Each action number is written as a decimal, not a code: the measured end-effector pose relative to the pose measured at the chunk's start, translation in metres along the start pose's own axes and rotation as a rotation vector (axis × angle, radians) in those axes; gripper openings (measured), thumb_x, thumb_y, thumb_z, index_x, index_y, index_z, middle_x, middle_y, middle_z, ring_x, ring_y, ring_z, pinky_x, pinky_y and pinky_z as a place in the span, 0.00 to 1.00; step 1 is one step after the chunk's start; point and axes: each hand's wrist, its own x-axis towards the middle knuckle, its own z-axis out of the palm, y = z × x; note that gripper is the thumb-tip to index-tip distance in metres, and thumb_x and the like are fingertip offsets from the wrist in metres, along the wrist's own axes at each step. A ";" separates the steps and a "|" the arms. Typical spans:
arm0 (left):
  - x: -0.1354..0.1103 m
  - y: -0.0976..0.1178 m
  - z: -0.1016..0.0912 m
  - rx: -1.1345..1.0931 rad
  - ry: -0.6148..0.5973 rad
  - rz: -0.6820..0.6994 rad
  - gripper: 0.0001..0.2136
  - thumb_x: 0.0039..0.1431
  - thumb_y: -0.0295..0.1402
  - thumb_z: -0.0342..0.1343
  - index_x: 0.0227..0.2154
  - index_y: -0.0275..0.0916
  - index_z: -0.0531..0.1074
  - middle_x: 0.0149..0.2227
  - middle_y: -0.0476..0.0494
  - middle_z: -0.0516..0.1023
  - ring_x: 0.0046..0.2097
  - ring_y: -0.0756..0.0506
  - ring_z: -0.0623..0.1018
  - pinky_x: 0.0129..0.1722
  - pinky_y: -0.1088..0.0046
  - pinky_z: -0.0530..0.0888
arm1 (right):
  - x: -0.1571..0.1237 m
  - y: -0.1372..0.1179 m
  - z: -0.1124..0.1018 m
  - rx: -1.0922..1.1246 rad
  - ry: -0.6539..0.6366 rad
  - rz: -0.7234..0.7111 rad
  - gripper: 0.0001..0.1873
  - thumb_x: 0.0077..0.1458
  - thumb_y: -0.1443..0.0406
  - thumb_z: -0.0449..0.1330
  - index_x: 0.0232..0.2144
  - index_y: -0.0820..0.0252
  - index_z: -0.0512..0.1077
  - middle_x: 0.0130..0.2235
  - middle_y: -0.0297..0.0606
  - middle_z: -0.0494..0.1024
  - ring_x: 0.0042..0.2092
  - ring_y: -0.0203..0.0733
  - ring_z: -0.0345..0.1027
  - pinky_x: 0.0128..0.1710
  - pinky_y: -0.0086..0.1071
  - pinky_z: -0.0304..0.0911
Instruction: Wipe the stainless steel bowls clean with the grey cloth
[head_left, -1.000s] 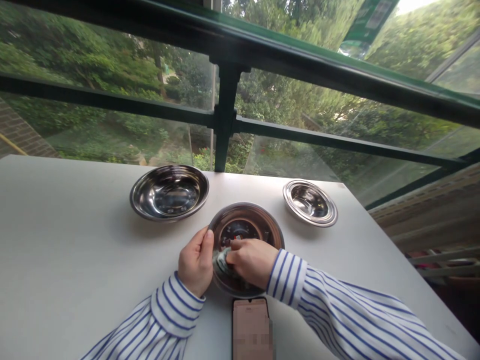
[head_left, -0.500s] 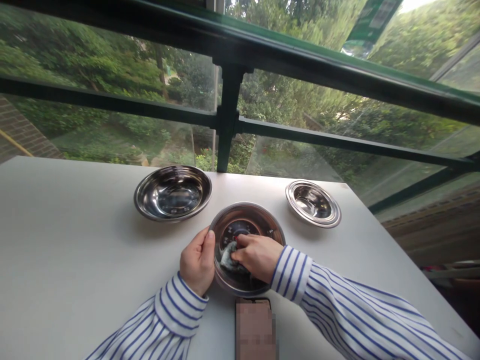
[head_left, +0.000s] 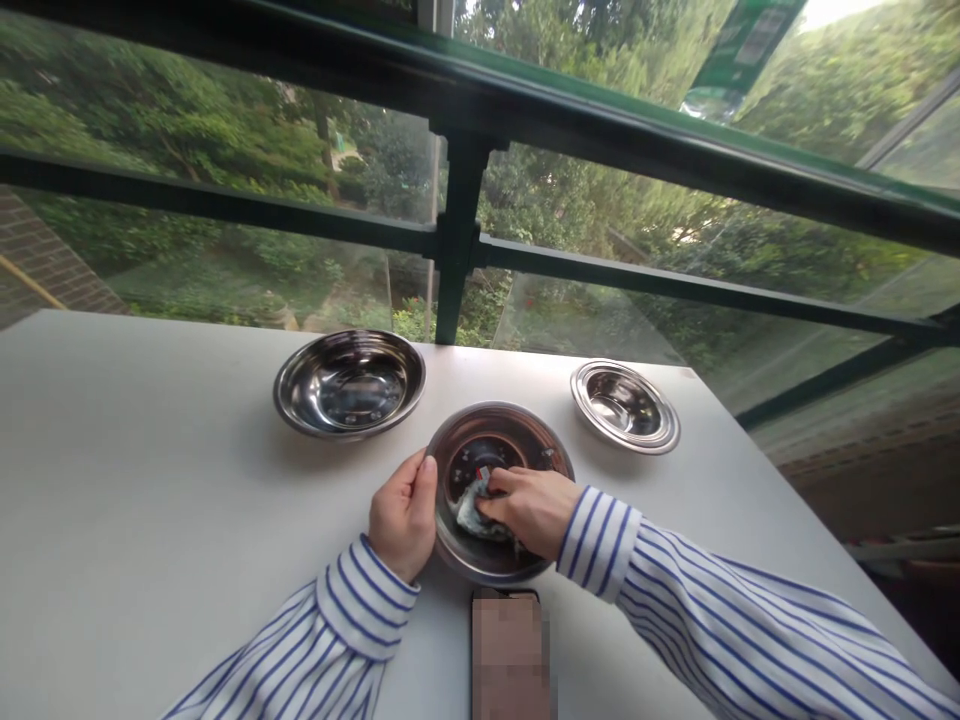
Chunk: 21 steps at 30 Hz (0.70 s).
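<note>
A round stainless steel bowl [head_left: 457, 440] is in front of me, near the middle of the white table. My left hand [head_left: 403, 515] grips its left rim, with the thumb lying along the edge. Inside the bowl, my right hand [head_left: 534, 508] is closed on a crumpled pale cloth [head_left: 474, 512], which rests against the bowl's inner surface. A small red and white bit, perhaps a tag, shows at the top of the cloth. The right fingertips are partly hidden in its folds.
A larger steel basin [head_left: 352, 385] stands at the back left of the white table [head_left: 187, 520]. To the back right is a smaller wide-rimmed steel bowl [head_left: 626, 408]. A phone [head_left: 508, 655] lies just below the middle bowl. Dark green window bars [head_left: 457, 230] run behind the table.
Both hands and the middle bowl have shifted slightly to the right. The cloth has moved right within the view, and more of it shows beside my right fingers.
</note>
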 end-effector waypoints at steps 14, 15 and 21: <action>0.002 0.004 -0.001 0.031 0.052 -0.015 0.14 0.58 0.37 0.46 0.33 0.33 0.74 0.24 0.47 0.73 0.29 0.48 0.72 0.30 0.75 0.70 | 0.008 0.002 -0.003 0.009 0.065 0.070 0.15 0.58 0.66 0.51 0.46 0.54 0.70 0.40 0.41 0.70 0.39 0.42 0.65 0.36 0.33 0.62; 0.002 0.005 -0.001 0.028 0.056 -0.016 0.14 0.58 0.36 0.46 0.34 0.33 0.74 0.26 0.46 0.74 0.30 0.47 0.72 0.31 0.75 0.70 | 0.011 0.002 -0.003 0.016 0.092 0.102 0.16 0.59 0.65 0.49 0.47 0.54 0.70 0.40 0.42 0.70 0.39 0.42 0.65 0.36 0.34 0.62; 0.002 0.002 -0.001 0.005 0.058 -0.022 0.16 0.58 0.36 0.45 0.38 0.32 0.74 0.28 0.44 0.76 0.33 0.46 0.74 0.34 0.75 0.71 | 0.015 -0.007 -0.001 0.052 0.133 0.122 0.17 0.58 0.56 0.52 0.46 0.55 0.71 0.40 0.41 0.70 0.39 0.43 0.65 0.38 0.34 0.62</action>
